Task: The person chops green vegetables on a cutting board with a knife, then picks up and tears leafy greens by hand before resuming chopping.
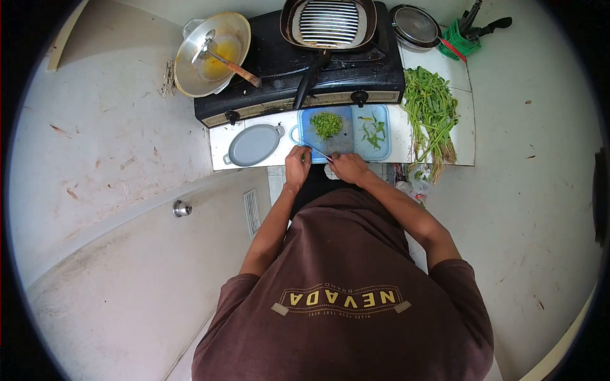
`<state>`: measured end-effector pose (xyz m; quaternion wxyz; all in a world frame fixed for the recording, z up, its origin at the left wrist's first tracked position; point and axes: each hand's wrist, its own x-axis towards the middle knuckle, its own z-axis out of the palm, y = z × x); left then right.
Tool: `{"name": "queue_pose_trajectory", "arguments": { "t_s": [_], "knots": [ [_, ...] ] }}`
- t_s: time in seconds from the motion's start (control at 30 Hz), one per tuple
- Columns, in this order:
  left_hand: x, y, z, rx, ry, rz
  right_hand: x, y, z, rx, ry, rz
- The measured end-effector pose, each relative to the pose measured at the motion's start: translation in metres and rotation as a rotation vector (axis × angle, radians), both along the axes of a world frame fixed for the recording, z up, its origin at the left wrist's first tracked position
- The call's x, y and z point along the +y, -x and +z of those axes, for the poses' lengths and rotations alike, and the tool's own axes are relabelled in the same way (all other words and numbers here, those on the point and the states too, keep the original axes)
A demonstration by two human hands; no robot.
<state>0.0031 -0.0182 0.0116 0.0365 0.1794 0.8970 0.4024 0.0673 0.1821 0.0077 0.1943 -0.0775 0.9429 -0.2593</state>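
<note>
My right hand (349, 169) is closed around the handle of a knife (318, 151). The thin blade points to the left along the near edge of a blue cutting board (343, 145). My left hand (297, 166) is closed at the board's near left corner, beside the blade. A small bit of green stalk (305, 154) shows at its fingertips; most of it is hidden. Finely chopped greens (326, 126) lie in a heap on the darker left half of the board. Several loose green leaves (373, 132) rest on the paler right half.
Left of the board lies a grey oval tray (254, 145). A bunch of leafy greens with roots (432, 108) lies on the right. Behind is a black stove (267, 86) with a grill pan (328, 46), and a wok (189, 70) holding a ladle (236, 68). A strainer (416, 26) and green basket (454, 41) stand back right.
</note>
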Motion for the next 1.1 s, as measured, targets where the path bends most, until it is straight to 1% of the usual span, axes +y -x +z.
{"name": "queue_pose_trajectory", "arguments": {
  "t_s": [0.1,0.2,0.3,0.37,0.5,0.6,0.67,0.8,0.97,1.1],
  "knots": [
    [0.000,-0.002,-0.002,-0.036,0.013,0.015,-0.006,0.002,-0.006,0.069,-0.008,0.024],
    [-0.001,-0.002,-0.004,0.010,0.056,-0.015,-0.015,0.012,-0.008,0.022,0.001,0.013],
    [-0.001,-0.004,-0.007,0.020,-0.010,0.015,-0.012,0.010,-0.007,0.006,-0.052,0.033],
    [-0.001,-0.004,-0.011,-0.014,0.001,0.047,-0.006,0.004,-0.006,0.015,-0.041,0.020],
    [0.003,-0.006,-0.004,-0.051,0.050,0.095,0.004,0.003,-0.009,0.020,-0.035,-0.058],
    [0.008,-0.002,0.001,-0.050,-0.045,0.107,0.010,0.008,-0.001,0.008,-0.009,-0.094],
    [0.011,0.001,0.003,-0.034,-0.052,0.084,0.010,0.009,0.008,-0.001,-0.001,-0.089],
    [0.012,0.004,-0.001,-0.012,-0.016,0.025,0.009,0.006,0.008,0.019,0.029,-0.070],
    [0.010,0.004,-0.003,-0.032,0.032,0.014,0.007,0.003,0.016,0.003,0.024,-0.050],
    [0.008,0.005,-0.007,0.042,0.065,-0.015,0.002,0.003,0.006,0.030,-0.004,-0.031]
  ]
}}
